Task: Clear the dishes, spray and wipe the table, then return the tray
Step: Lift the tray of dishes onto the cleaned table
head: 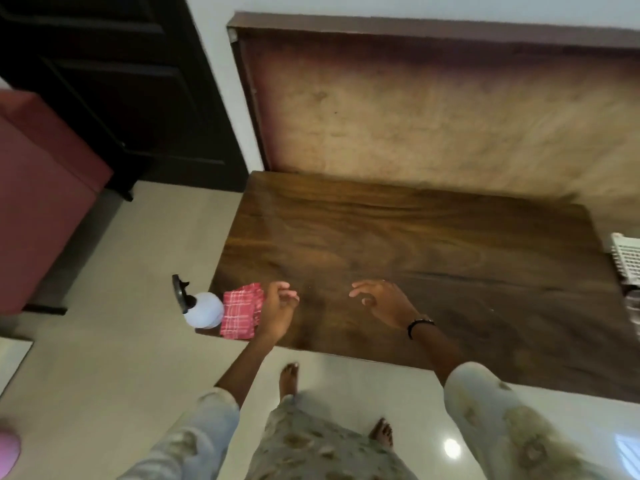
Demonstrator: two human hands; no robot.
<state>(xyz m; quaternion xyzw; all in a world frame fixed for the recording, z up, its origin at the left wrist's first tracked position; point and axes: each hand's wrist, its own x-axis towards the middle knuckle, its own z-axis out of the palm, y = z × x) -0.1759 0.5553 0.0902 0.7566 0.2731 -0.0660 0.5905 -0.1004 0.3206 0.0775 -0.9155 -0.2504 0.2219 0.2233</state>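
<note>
A: head cam: checked cloth (242,311) at the table (415,237) near-left corner, touching the spray bottle (204,310).

B: left hand (278,308) loosely curled beside it, right hand (384,301) spread, both empty. Cloth's probably soft and light, so pinch an edge.

A dark paneled door (114,98) stands at the upper left, a red upholstered seat (41,188) just beside it on the pale tiled floor (114,341), with a wooden wall panel (433,109) behind.

Dark grained wood table (398,244), checked cloth (241,315), glossy tiled floor (114,368).
</note>
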